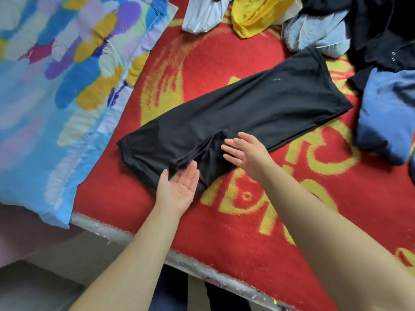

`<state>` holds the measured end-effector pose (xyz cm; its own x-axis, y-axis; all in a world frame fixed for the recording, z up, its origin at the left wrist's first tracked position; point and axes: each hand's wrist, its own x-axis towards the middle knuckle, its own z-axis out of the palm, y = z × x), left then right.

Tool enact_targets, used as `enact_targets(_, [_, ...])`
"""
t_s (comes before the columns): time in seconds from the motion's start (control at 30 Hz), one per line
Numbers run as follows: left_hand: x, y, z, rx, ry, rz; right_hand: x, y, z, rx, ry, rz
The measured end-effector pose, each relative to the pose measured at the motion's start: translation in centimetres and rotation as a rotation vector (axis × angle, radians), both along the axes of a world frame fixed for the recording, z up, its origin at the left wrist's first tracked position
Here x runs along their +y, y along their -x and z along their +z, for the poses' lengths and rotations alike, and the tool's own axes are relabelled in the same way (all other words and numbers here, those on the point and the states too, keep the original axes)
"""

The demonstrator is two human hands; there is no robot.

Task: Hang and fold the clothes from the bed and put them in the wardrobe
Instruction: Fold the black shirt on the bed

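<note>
A black garment lies folded into a long strip across the red and yellow bed cover, running from lower left to upper right. A bunched fold sits at its near edge. My left hand is palm up with straight fingers, its fingertips at the garment's near edge beside that fold. My right hand hovers just right of the fold with its fingers spread and its palm facing left. Neither hand holds anything.
A pile of clothes lies at the back: a white piece, a yellow one, light denim, black garments and a blue garment at right. A colourful patterned quilt covers the left. The bed's edge runs along the front.
</note>
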<state>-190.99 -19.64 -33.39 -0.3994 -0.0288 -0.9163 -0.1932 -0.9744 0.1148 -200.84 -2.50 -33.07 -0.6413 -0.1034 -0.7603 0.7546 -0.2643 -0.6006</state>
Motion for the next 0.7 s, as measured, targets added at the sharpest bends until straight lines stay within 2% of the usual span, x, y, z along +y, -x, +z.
enact_targets(0.07, [-1.6, 1.5, -0.1, 0.037, 0.11, -0.066, -1.7, -0.5, -0.5, 0.161, -0.304, 0.141])
enact_targets(0.1, [-2.2, 1.8, -0.1, 0.035, 0.232, -0.134, -2.4, -1.4, -0.6, 0.28, -0.508, 0.265])
enact_targets(0.17, [-3.8, 2.1, -0.6, 0.0, 0.67, -0.381, -3.3, -4.0, -1.3, 0.571, -0.803, 0.576])
enact_targets(0.27, [-7.8, 3.0, -2.0, 0.023, 1.518, -0.869, -4.4, -8.5, -3.5, 0.861, -0.943, 1.199])
enact_targets(0.3, [-9.2, 3.8, -2.8, 0.032, 1.7, -1.024, -4.9, -9.5, -4.3, 0.909, -1.025, 1.364])
enact_targets(0.33, [-10.7, 4.7, -3.6, 0.025, 1.802, -1.206, -5.5, -10.1, -5.1, 0.928, -1.11, 1.484])
enact_targets(0.4, [-13.1, 6.8, -4.9, -0.053, 1.812, -1.618, -6.9, -10.6, -6.2, 0.917, -1.252, 1.604])
enact_targets(0.47, [-14.7, 8.4, -5.6, -0.116, 1.756, -1.881, -8.2, -10.6, -6.5, 0.898, -1.326, 1.6])
enact_targets(0.53, [-15.8, 9.4, -5.5, -0.035, 1.652, -1.929, -8.8, -10.8, -6.6, 0.863, -1.318, 1.569])
enact_targets(0.57, [-16.3, 9.7, -5.2, 0.037, 1.536, -1.905, -8.9, -11.1, -6.6, 0.846, -1.283, 1.559])
enact_targets(0.63, [-17.4, 10.4, -3.9, 0.118, 1.172, -1.84, -8.3, -12.2, -6.0, 0.802, -1.148, 1.546])
enact_targets(0.7, [-18.0, 11.4, -1.0, 0.102, 0.765, -1.833, -7.5, -13.5, -4.7, 0.761, -0.929, 1.45])
